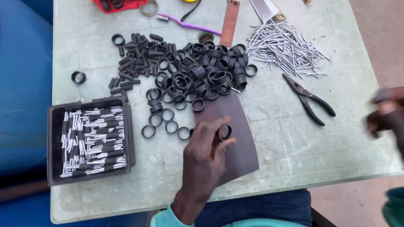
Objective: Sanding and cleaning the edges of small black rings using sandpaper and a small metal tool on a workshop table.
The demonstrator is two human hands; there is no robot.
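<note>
My left hand (204, 162) rests over a dark brown leather sheet (240, 143) near the table's front edge. Its fingertips pinch one black rubber ring (224, 132). A big heap of the same black rings (206, 73) lies just beyond the sheet, with single rings (162, 122) spread out to the left of my hand. My right hand (387, 115) is at the frame's right edge, off the table side and blurred by motion. Its fingers look curled, but I cannot make out whether it holds anything.
A dark tray (54, 143) of black-and-white sleeved pins sits front left. Short black tubes (136, 59) lie back left, a pile of steel nails (284, 46) back right, black pliers (309, 98) to the right. A purple brush (187, 23) and brown strap (229, 23) lie at the back.
</note>
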